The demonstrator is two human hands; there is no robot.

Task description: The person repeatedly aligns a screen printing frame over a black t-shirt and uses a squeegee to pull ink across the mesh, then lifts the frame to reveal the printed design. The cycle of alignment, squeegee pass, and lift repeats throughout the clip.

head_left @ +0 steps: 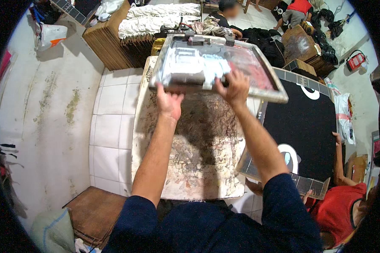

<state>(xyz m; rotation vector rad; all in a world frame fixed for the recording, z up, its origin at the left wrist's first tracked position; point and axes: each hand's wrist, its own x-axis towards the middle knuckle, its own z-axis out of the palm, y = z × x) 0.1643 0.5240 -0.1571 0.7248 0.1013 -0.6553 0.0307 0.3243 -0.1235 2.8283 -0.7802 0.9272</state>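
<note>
A screen printing frame (269, 96) with a pale rim is tilted over the stained worktable (190, 168), its far side on the hinge clamps. White, light blue and red show on its mesh, with a dark bar (188, 79) along the near side. My left hand (169, 103) holds the rim near its left corner, thumb up and fingers curled. My right hand (234, 87) is closed over the near rim, right of the dark bar. Blur hides just what its fingers grip.
At right, a person in red (337, 215) holds a board with black fabric (299, 126) and white printed shapes, close to my right arm. Stacked brown boards (109, 46) bear white cloth behind left. Another person (226, 14) is at the back. More boards (95, 211) lie at lower left.
</note>
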